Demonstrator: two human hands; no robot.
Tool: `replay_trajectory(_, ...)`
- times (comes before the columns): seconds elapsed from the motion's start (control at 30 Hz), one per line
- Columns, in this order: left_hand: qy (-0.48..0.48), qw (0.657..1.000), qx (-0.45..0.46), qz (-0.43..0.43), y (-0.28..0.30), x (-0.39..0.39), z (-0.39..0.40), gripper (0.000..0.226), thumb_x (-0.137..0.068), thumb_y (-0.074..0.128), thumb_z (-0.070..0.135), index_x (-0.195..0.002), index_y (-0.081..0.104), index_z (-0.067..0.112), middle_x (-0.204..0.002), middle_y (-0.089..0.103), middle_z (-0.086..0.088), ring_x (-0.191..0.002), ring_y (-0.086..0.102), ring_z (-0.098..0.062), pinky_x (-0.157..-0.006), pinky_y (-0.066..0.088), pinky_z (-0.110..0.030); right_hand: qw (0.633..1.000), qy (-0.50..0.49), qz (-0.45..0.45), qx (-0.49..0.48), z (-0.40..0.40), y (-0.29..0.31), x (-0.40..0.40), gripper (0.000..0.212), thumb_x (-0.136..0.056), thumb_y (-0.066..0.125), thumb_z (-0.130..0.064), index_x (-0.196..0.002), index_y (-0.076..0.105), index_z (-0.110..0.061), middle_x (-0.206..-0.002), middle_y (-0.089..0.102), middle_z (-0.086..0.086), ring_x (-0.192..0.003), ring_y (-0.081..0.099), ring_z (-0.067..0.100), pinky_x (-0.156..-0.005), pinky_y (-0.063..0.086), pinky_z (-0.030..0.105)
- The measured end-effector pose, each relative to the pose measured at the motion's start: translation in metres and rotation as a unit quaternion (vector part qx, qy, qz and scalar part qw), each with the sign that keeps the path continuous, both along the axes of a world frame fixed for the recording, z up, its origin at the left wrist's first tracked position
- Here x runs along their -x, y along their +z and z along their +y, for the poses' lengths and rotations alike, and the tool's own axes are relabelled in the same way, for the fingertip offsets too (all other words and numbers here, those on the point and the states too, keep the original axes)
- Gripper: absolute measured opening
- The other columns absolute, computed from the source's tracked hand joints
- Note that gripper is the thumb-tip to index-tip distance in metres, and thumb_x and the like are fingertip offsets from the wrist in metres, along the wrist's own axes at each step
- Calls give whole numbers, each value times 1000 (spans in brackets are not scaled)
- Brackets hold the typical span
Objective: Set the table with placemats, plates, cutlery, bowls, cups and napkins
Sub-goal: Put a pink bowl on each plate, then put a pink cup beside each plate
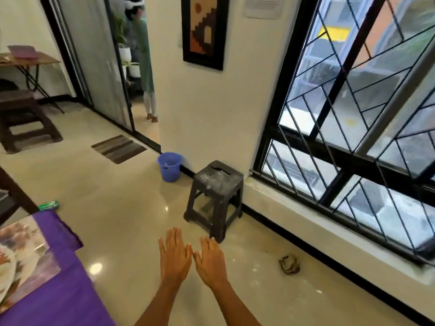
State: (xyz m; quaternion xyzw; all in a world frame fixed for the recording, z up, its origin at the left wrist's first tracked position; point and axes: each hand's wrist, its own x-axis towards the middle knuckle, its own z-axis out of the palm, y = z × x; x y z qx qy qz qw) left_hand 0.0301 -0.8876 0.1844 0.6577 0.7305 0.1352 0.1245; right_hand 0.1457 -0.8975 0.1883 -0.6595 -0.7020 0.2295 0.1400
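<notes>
Glossy cream tile floor [113, 208], white wall w/ a framed geometric picture [204, 29] and a big black-barred window [353, 118] on the rt. Landmark: a dusty dark plastic stool [215, 198] standing on the floor by the wall, just below the window's corner.

Both hands are out in front, nearer the camera than the stool, palms down, over bare floor. Left hand [175, 255] and right hand [210, 262] sit side by side, thumbs nearly touching, fingers straight and spread a little, holding nothing. Right fingertips overlap the stool's near leg in the view; contact can't be told.

Far left of the stool, at the frame's lower-left edge, is the desk, covered w/ a purple cloth [61, 297]. On it lies a placemat [30, 260] w/ a blurry printed pattern, and on that the rim of a plate [6, 274], mostly cut off by the frame.

Just left of the stool and beyond it, against the wall, a blue bucket [170, 166]. Further left, a striped doormat [118, 148] by a sliding door. Right of the stool, near the window ledge, a small crumpled brownish thing on the floor [289, 264]; can't tell what. Beyond the doorway a person in a green top [144, 55] stands, partly hidden.
</notes>
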Motion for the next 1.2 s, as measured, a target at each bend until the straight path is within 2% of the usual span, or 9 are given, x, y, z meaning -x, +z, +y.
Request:
replay_trajectory(0.07,25,999,11,-18,-4,8,22,85,-88,-6,51,-141,36,0,-148,35,-17,-140,28,-30,-115,4,-45,999,25,-6,21,27,6,5,92,-77,-6,-70,-150,21,-21,-157,20,2,-146,12,20,-118,13,38)
replay_trajectory(0.13,60,998,-11,-12,-14,22,45,88,-86,-10,55,-145,29,3,-152,27,-15,-144,20,-27,-115,-3,-42,999,35,-13,25,60,9,15,72,-93,9,-62,-150,21,-20,-157,19,3,-147,10,21,-118,12,40)
replay_trajectory(0.2,90,996,-9,-3,-17,35,68,73,-93,7,50,-147,25,5,-155,23,-13,-145,15,-26,-115,-5,-41,998,53,-24,29,96,10,26,57,-100,24,-47,-150,21,-19,-157,20,4,-147,10,22,-117,12,42)
replay_trajectory(0.33,146,988,1,-43,-21,59,137,57,-99,34,32,-147,22,5,-155,21,-11,-145,14,-25,-117,0,-42,993,103,-39,32,174,10,58,57,-100,29,-44,-150,19,-19,-156,24,5,-146,14,23,-117,12,42)
replay_trajectory(0.6,216,971,-60,-79,-15,148,280,73,-84,15,42,-133,46,-2,-138,48,-19,-133,41,-33,-113,19,-50,980,191,-49,26,326,12,150,56,-100,29,-44,-149,21,-18,-152,31,6,-142,25,23,-115,19,40)
replay_trajectory(0.73,252,963,-56,-79,2,196,314,77,-85,10,46,-141,35,0,-148,35,-16,-141,26,-28,-117,5,-42,974,222,-37,-4,369,19,201,87,-84,-2,-70,-149,23,-18,-149,36,6,-138,32,22,-112,26,38)
replay_trajectory(0.87,327,944,-15,-48,7,251,329,77,-90,4,52,-148,18,3,-156,16,-14,-146,8,-27,-117,-4,-44,966,254,-39,-27,410,31,265,71,-91,17,-57,-148,25,-16,-144,42,8,-132,39,23,-109,31,39)
replay_trajectory(0.97,376,926,7,-40,3,294,345,62,-101,18,43,-150,6,7,-159,4,-11,-147,-3,-25,-117,-7,-44,950,307,-43,-29,436,35,321,90,-76,0,-64,-149,24,-17,-147,38,9,-136,33,25,-111,28,42)
replay_trajectory(1.2,444,895,37,-19,-12,403,405,60,-102,16,39,-150,2,6,-159,1,-12,-146,-5,-26,-118,-5,-44,891,449,-72,-12,499,9,460,56,-101,25,-44,-151,15,-22,-158,19,3,-146,13,21,-117,11,43)
